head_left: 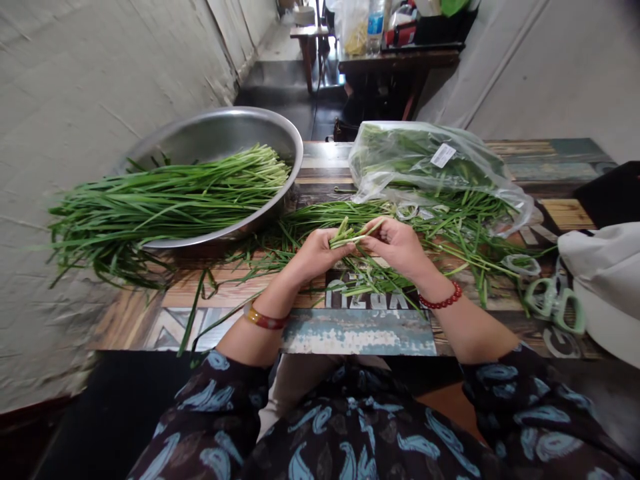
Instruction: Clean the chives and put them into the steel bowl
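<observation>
Near the middle of the table, my left hand (315, 255) is closed around a small bunch of garlic chives (343, 235), their pale stem ends sticking up past the thumb. Right beside it, my right hand (396, 248) pinches the pale end of a chive stalk between thumb and fingers. Loose chives (470, 217) lie scattered under and around both hands. To the left, a big pile of chives (200, 190) rests in a metal basin (296, 157), stems toward the right and leaves hanging over the rim. Beyond my right hand lies a clear plastic bag (425, 160) with more chives inside.
Green-handled scissors (556, 303) and a white cap (607, 277) are at the right of the plank-patterned table (360, 333). A wall (45, 167) stands close on the left. Farther back, a small table (400, 61) carries a water bottle (375, 27) and other items.
</observation>
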`<state>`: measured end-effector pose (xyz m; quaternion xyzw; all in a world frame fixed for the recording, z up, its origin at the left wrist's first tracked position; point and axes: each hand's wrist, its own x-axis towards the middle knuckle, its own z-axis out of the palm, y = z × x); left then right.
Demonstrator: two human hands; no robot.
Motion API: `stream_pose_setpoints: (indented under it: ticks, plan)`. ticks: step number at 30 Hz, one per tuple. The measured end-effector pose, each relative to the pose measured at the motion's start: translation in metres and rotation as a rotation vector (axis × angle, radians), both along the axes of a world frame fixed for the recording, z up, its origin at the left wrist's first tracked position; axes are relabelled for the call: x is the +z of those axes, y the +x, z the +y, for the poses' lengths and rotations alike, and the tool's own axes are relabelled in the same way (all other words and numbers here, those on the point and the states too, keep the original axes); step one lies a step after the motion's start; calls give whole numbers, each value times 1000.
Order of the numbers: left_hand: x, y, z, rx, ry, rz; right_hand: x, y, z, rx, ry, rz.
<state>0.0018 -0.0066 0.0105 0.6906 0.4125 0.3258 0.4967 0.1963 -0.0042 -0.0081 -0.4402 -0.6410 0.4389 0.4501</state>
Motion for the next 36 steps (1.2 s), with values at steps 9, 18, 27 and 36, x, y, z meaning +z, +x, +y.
stream_pose_setpoints:
  ticks: [9, 18, 27, 36]
  plan:
    - [0, 2, 0, 44, 24, 20, 10, -7, -10, -58, 114, -88]
    - [0, -1, 1, 125, 59, 65, 10, 16, 6, -249, 240, -210]
    - [5, -2, 0, 258, 8, 13, 20, 60, 12, -71, 236, -761]
    - [3, -2, 0, 148, 58, 34, 33, 41, 4, 116, 451, -359]
